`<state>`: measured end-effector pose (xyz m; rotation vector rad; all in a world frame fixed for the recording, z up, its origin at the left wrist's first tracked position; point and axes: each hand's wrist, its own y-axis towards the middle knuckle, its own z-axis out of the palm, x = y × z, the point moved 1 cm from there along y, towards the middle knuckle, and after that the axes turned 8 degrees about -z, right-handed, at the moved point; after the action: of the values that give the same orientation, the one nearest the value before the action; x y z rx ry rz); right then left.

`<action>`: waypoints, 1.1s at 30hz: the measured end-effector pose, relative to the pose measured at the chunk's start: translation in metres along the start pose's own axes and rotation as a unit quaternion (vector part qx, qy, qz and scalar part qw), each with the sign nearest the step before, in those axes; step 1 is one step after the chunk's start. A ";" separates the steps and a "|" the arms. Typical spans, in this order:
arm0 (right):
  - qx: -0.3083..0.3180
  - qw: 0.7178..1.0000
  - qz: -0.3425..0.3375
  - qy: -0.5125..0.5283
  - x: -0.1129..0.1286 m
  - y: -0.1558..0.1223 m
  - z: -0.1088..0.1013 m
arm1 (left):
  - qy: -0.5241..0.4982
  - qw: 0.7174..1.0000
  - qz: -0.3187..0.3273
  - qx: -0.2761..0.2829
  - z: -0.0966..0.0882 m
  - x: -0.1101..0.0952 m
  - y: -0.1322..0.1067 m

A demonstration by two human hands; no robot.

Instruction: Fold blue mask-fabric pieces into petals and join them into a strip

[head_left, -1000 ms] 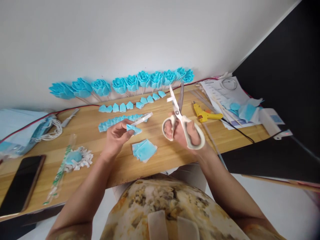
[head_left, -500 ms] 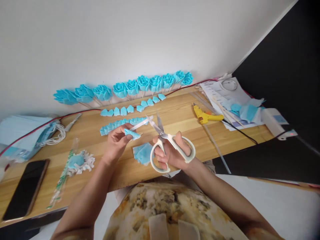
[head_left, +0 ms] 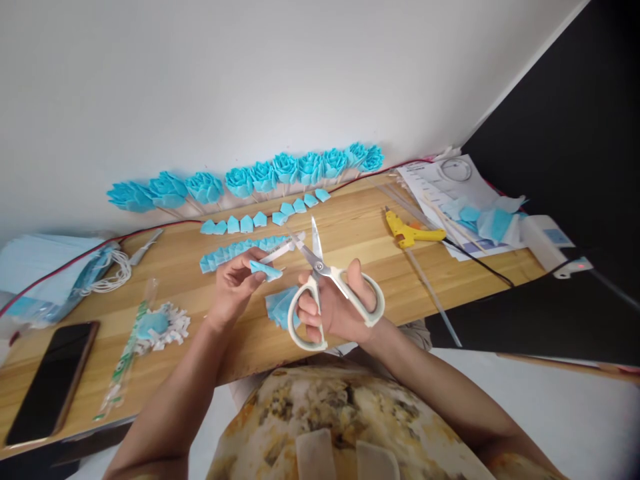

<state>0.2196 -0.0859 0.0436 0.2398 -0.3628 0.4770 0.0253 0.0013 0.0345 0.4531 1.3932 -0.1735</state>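
Observation:
My left hand (head_left: pixel 234 285) pinches a small folded blue piece (head_left: pixel 265 270) with a white strip (head_left: pixel 281 250) sticking out toward the right. My right hand (head_left: pixel 336 308) grips white-handled scissors (head_left: pixel 324 288), fingers through the loops, blades apart and pointing up-left close to the strip. Both hands hover over the front of a wooden table (head_left: pixel 350 230). A small stack of blue squares (head_left: pixel 279 308) lies on the table just under the scissors.
Blue paper roses (head_left: pixel 250 177) line the wall, with two rows of folded blue pieces (head_left: pixel 260 219) in front. A yellow glue gun (head_left: pixel 413 231) and papers (head_left: pixel 453 193) lie right. A phone (head_left: pixel 50 380), a blue-white disc (head_left: pixel 155 325) and masks (head_left: pixel 45 273) lie left.
My right hand swung the scissors down from upright and moved left, bringing the open blades close to the piece in my left hand. My left hand barely moved.

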 end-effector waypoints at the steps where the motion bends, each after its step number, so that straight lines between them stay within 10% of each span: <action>1: -0.007 1.000 0.005 -0.002 -0.001 0.000 0.000 | 0.005 1.000 -0.001 -0.002 0.000 0.000 0.000; 33: 0.012 0.998 -0.004 0.069 -0.007 -0.002 -0.005 | -0.030 0.999 0.023 -0.011 0.002 -0.001 0.002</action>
<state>0.2164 -0.0892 0.0355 0.2310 -0.2204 0.4873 0.0279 0.0024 0.0357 0.4582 1.3240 -0.1332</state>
